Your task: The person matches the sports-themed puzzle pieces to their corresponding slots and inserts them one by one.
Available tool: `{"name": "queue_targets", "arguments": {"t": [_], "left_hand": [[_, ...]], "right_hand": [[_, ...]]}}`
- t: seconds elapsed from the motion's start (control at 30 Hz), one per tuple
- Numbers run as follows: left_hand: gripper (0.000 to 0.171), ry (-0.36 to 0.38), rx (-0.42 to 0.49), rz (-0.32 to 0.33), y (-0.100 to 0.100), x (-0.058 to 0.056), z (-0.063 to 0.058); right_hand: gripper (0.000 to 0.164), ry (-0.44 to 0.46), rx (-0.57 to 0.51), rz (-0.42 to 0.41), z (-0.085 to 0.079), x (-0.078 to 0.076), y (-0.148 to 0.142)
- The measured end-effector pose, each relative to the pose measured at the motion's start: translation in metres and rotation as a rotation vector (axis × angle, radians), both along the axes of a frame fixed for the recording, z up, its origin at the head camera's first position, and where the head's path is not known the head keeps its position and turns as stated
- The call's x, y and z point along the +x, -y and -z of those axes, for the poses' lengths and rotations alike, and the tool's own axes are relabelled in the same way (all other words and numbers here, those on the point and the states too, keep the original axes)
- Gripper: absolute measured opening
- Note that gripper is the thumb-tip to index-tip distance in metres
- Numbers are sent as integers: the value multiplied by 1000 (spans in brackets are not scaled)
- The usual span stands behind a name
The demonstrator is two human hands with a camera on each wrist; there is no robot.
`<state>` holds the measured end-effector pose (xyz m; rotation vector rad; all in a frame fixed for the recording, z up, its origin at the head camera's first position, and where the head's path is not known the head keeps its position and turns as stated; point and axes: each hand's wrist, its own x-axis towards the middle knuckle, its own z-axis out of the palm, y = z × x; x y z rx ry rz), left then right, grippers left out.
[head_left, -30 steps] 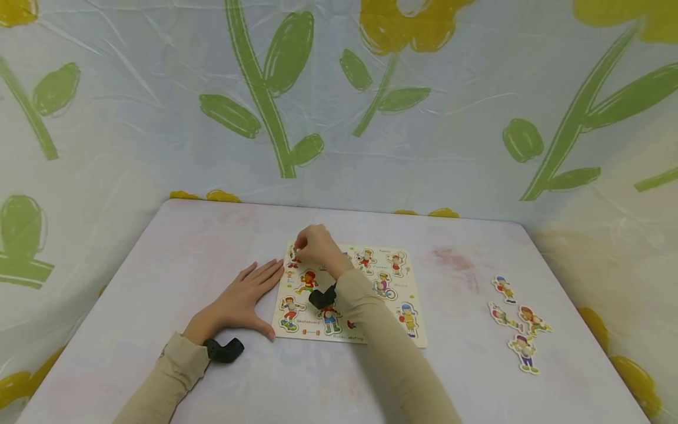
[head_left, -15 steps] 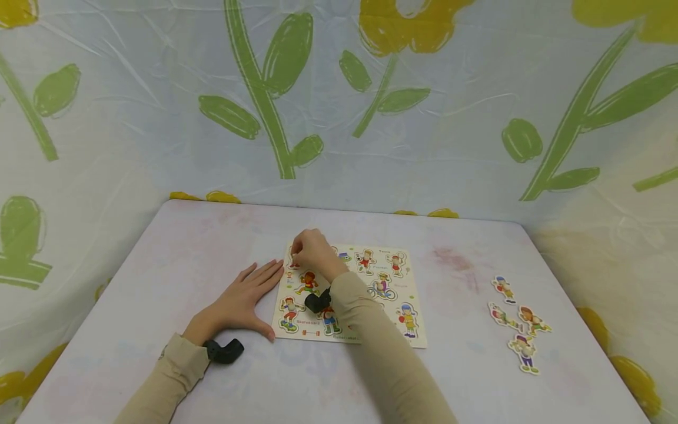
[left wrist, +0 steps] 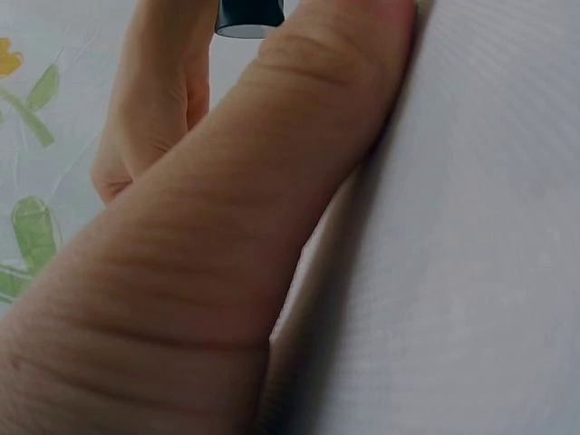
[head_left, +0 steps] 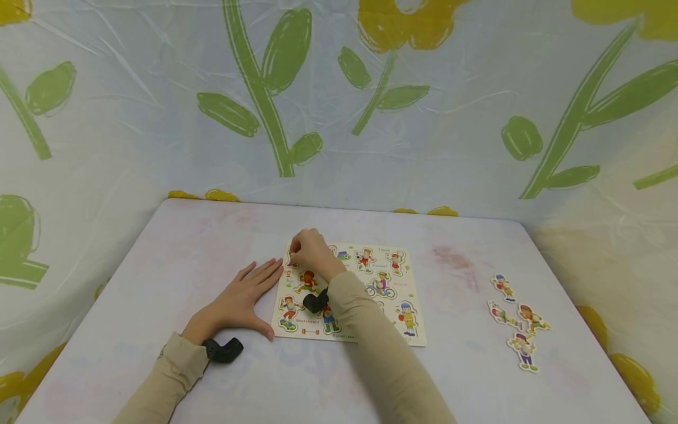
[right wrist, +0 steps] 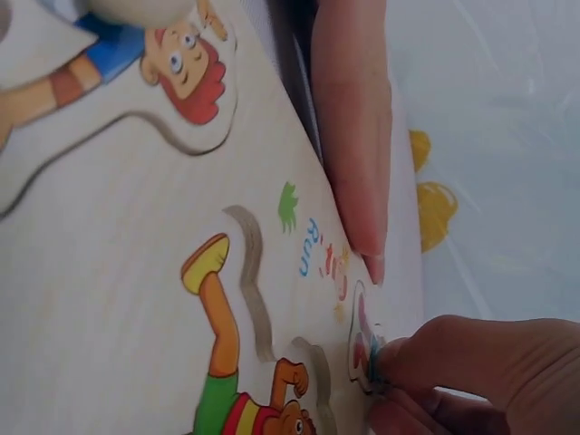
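Observation:
A wooden puzzle board [head_left: 349, 294] printed with children playing sports lies on the table, several figure pieces set in it. At its far left corner my right hand [head_left: 313, 253] pinches a small figure-shaped puzzle piece [right wrist: 361, 340] between thumb and fingers, low over the board; the hand covers most of the piece. My left hand [head_left: 241, 303] lies flat with spread fingers along the board's left edge, fingertips right at it. In the left wrist view its thumb side [left wrist: 217, 181] fills much of the picture.
To the right on the table [head_left: 212, 235] lie several loose figure pieces, among them a purple-trousered one [head_left: 524, 352] and a blue-capped one [head_left: 502, 287]. A flower-printed cloth [head_left: 424, 147] hangs behind and at the sides. Each wrist wears a black camera [head_left: 225, 351].
My right hand has shifted slightly left and nearer, still pinching the puzzle piece at the board's far left corner. The left hand has stayed in place.

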<state>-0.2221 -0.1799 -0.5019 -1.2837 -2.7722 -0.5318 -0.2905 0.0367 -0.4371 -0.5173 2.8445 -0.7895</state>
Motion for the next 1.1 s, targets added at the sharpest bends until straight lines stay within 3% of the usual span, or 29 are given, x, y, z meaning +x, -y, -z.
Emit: {"name": "queue_targets", "arguments": {"t": [0.17, 0.4, 0.73, 0.93, 1.1], "left_hand": [[140, 14, -1, 3, -1, 1, -2], [140, -2, 0, 5, -1, 2, -2], [140, 0, -13, -1, -1, 1, -1], [140, 12, -9, -5, -1, 0, -2], [141, 1, -7, -5, -1, 0, -2]], "right_hand": [[8, -24, 42, -3, -3, 6, -1], [24, 19, 79, -55, -18, 20, -3], [33, 52, -33, -100, -28, 35, -20], [28, 9, -97, -107, -37, 46, -43], [22, -85, -140, -92, -40, 53, -70]]}}
